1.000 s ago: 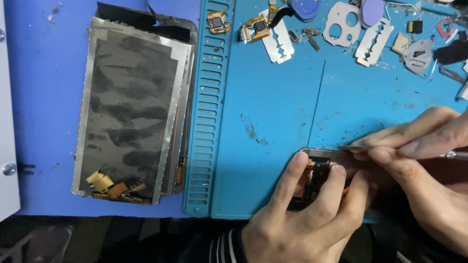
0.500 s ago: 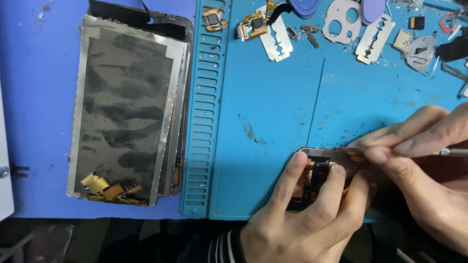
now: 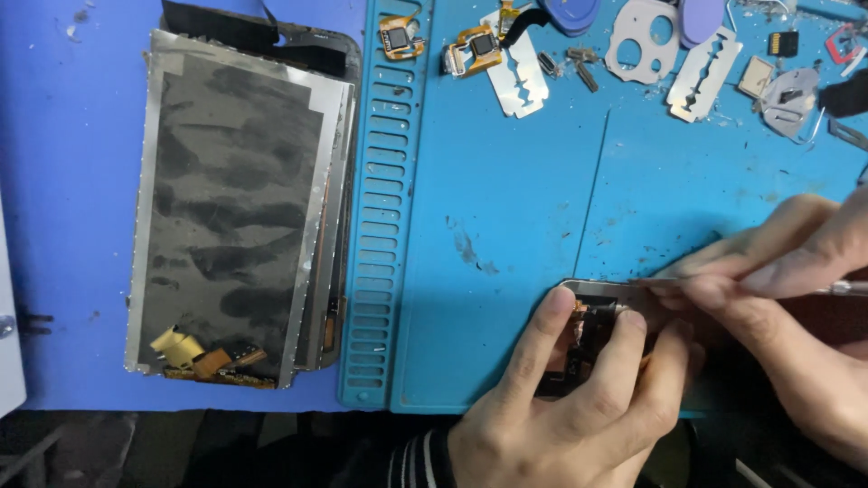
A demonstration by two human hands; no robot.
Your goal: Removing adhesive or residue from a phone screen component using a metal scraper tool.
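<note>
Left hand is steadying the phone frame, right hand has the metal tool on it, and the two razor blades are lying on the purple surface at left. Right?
One thing is off. The head view shows both razor blades on the blue mat, along its top edge. The left hand does steady the phone frame, and the right hand does hold the metal tool on it.
</note>
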